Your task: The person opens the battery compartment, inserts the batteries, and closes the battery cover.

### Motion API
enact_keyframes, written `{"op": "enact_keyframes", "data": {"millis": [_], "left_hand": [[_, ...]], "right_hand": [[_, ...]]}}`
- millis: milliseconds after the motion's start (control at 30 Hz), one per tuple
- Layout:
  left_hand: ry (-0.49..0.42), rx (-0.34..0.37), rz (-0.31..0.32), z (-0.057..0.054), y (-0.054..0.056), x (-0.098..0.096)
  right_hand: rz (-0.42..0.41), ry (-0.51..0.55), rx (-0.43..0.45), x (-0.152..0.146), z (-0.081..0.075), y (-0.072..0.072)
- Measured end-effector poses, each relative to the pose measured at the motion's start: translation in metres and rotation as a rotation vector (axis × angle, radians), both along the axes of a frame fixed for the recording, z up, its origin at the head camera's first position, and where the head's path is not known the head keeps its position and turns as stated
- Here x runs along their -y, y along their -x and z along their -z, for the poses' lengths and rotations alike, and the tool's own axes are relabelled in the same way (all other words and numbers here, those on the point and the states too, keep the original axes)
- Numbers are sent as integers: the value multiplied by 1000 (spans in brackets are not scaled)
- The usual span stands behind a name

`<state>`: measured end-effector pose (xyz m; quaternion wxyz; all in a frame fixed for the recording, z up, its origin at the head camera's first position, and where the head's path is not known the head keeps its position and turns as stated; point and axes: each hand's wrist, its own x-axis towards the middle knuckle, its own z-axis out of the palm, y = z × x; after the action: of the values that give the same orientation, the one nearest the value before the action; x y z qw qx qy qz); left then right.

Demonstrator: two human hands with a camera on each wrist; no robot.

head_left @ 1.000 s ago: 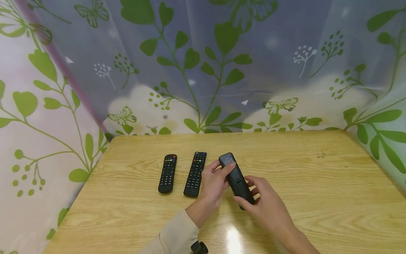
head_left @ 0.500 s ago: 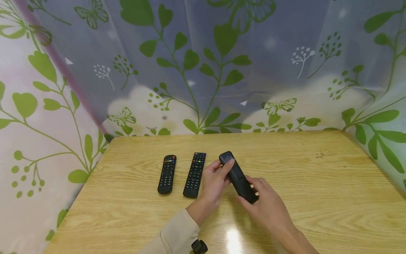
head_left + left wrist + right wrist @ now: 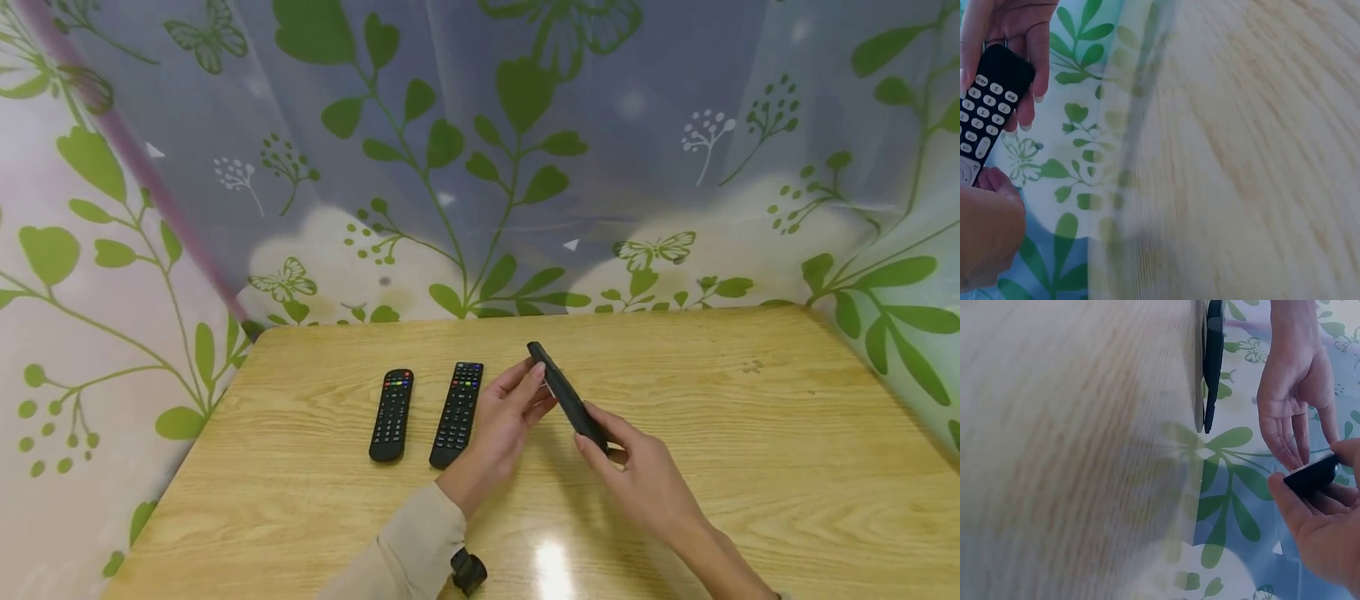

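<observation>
Both hands hold a black remote control (image 3: pixel 572 402) above the table, tipped onto its narrow side in the head view. My left hand (image 3: pixel 501 421) pinches its far end between thumb and fingers. Around the near end, my right hand (image 3: pixel 647 477) has its thumb on one side and its fingers on the other. White and grey buttons on the remote's face (image 3: pixel 985 109) show in the left wrist view. From the right wrist, the remote's end (image 3: pixel 1313 475) appears between thumb and fingers.
Two more black remotes lie face up to the left: a rounded one (image 3: pixel 392 417) and a longer one (image 3: pixel 457 417) close beside my left hand. They rest on a wood-grain table (image 3: pixel 750 433). A leaf-patterned cloth (image 3: pixel 465 167) hangs behind it.
The held remote has turned from showing its back to showing its narrow side, and its far end has risen slightly. Both hands keep their hold; the other remotes stay put.
</observation>
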<state>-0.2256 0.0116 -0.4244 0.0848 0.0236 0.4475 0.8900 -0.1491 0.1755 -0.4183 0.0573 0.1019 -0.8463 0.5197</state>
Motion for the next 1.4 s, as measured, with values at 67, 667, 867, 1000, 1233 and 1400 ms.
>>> {"op": "enact_keyframes", "data": {"millis": [67,667,867,1000,1233,1400], "left_hand": [[-1,0,-3,0,3,-2],[283,17,90,9,26,-21],[357,61,42,16,28,-21],[451,80,-5,19,28,-18],[776,66,26,18,30,-12],[863,69,72,19,33,-9]], "right_hand": [[-10,-11,-11,-1,1,2],[9,405,287,-11,14,23],[19,454,395,-12,20,30],[22,449,447,-11,25,33],[72,446,483,-5,34,41],[110,412,471,-1,38,47]]}}
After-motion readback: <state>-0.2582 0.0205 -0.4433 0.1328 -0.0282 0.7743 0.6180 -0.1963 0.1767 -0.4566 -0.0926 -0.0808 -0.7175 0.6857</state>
